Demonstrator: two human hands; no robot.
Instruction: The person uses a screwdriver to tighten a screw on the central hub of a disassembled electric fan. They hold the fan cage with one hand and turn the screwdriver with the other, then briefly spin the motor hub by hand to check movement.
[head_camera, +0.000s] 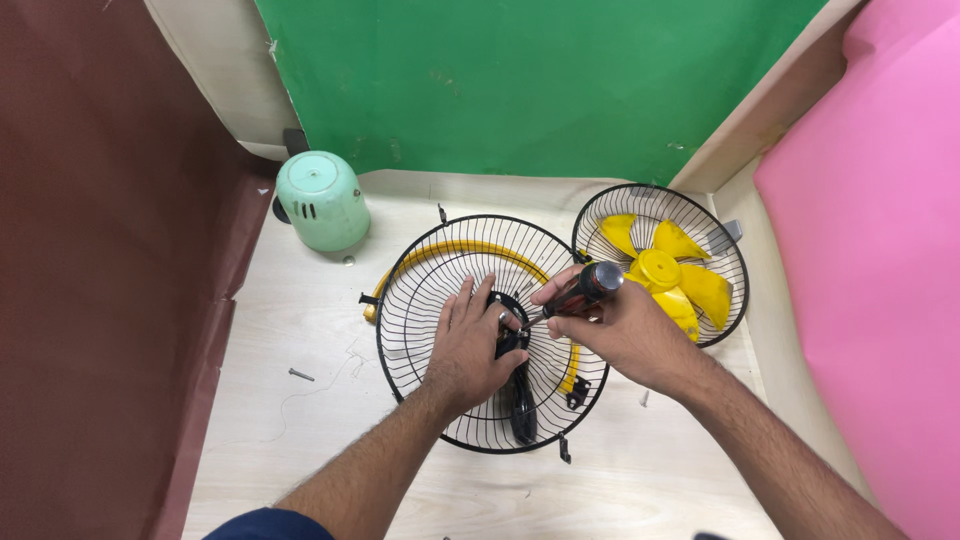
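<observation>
Layout on the pale wooden table (330, 470)

The black round wire fan guard (440, 270) lies flat in the middle, with the left hand (468, 350) on it and the right hand (625, 330) just right of its centre, holding the black-handled screwdriver (585, 288). Behind and to the right lies the second wire guard (720, 300) with the yellow plastic fan blade (668, 275) in it. The mint-green motor housing (322, 200) stands behind to the left. A small screw, probably, (301, 375) lies left of the guard.

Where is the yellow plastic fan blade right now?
In the head view, the yellow plastic fan blade lies in the smaller black wire guard at right, just beyond the right hand.
</observation>
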